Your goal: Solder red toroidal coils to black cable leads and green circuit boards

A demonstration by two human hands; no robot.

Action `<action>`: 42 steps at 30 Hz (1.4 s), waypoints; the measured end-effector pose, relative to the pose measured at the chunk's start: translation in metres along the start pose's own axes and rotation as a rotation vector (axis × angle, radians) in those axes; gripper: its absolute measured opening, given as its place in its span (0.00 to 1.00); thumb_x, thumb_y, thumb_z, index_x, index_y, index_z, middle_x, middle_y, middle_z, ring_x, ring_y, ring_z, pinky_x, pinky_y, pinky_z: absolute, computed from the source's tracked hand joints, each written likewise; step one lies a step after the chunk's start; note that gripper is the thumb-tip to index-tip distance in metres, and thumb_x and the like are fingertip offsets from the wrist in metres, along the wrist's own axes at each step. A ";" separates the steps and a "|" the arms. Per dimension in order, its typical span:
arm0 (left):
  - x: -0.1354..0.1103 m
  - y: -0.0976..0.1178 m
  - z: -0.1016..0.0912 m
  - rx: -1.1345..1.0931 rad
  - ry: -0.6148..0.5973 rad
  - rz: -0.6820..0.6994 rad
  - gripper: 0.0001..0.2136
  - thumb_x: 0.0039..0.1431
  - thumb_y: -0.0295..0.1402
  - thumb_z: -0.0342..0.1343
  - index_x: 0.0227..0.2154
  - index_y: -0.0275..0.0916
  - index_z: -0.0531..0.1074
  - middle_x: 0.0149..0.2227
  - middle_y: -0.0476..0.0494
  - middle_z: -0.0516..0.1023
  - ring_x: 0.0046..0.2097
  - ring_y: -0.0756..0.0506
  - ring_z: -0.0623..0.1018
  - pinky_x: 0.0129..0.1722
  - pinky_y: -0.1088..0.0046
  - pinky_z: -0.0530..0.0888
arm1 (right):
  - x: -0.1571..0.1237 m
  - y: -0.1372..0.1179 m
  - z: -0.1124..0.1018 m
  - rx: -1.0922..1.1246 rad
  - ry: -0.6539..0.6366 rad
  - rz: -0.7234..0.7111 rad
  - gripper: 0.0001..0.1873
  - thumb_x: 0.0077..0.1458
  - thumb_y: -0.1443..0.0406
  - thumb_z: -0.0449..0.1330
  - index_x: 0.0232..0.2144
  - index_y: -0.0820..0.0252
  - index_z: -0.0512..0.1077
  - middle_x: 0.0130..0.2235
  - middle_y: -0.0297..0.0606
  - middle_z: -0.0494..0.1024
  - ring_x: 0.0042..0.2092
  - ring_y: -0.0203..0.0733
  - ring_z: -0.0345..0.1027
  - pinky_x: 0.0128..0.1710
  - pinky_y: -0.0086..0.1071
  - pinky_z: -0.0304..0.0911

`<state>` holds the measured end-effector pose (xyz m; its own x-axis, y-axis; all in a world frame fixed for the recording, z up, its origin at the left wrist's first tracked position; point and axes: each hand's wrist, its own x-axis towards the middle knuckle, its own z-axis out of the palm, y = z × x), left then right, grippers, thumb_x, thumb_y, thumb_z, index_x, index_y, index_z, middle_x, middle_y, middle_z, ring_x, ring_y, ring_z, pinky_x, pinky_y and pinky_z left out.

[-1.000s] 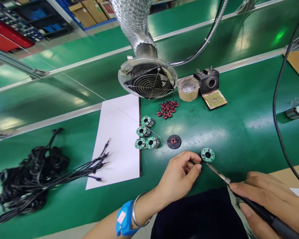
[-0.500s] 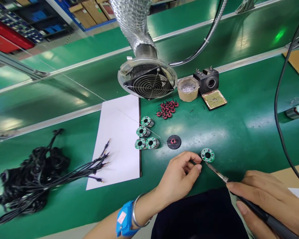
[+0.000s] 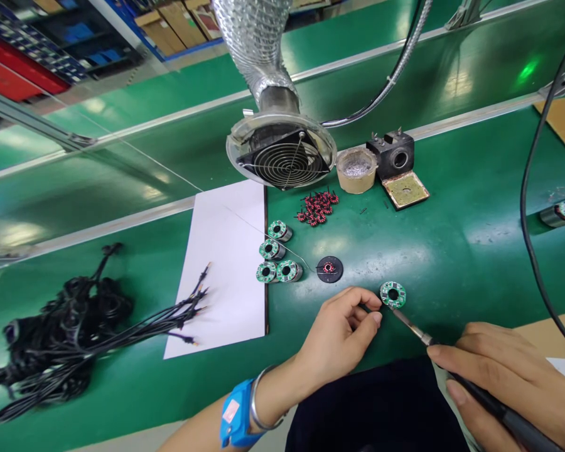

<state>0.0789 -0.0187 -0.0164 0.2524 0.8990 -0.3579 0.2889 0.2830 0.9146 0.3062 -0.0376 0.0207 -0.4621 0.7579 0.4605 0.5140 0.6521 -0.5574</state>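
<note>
In the head view my right hand is wrapped round the black handle of a soldering iron. The iron's tip meets the lower edge of a round green circuit board with a black centre. My left hand is closed, its fingertips bunched at the board's left edge; what they pinch, if anything, is hidden. Left of the board, a small red-wound ring coil rests on a black disc, with a thin wire of solder reaching it. Several metal cylinders topped with green boards stand beyond.
A fume extractor hood hangs over the green bench. Behind are red coils, a pot and an iron stand with a sponge tray. Black cables lie across white paper; another cord hangs right.
The whole view has shifted very slightly. Both hands, the soldering iron and the board keep the same places relative to each other.
</note>
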 end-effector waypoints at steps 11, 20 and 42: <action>0.000 -0.001 0.000 -0.007 -0.001 -0.006 0.07 0.60 0.34 0.55 0.38 0.38 0.72 0.31 0.46 0.74 0.30 0.48 0.77 0.30 0.72 0.74 | 0.001 -0.002 0.001 -0.012 -0.010 -0.005 0.15 0.54 0.75 0.55 0.43 0.61 0.73 0.29 0.38 0.76 0.33 0.42 0.72 0.34 0.37 0.69; -0.001 -0.003 0.000 -0.008 -0.002 -0.002 0.07 0.61 0.35 0.55 0.40 0.38 0.72 0.33 0.45 0.76 0.31 0.48 0.77 0.31 0.71 0.75 | -0.003 -0.001 0.002 -0.028 -0.028 -0.030 0.15 0.54 0.75 0.55 0.42 0.62 0.74 0.29 0.37 0.75 0.33 0.41 0.70 0.34 0.37 0.68; 0.013 0.005 0.000 -0.225 -0.048 -0.127 0.04 0.60 0.32 0.55 0.33 0.38 0.67 0.28 0.50 0.73 0.31 0.49 0.80 0.31 0.73 0.77 | -0.009 0.019 0.002 0.007 0.151 -0.013 0.20 0.52 0.75 0.59 0.48 0.62 0.73 0.37 0.39 0.76 0.36 0.38 0.72 0.36 0.33 0.71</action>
<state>0.0831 -0.0056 -0.0167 0.2721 0.8361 -0.4764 0.1100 0.4648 0.8785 0.3192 -0.0320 0.0047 -0.3545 0.7440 0.5663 0.5032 0.6623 -0.5551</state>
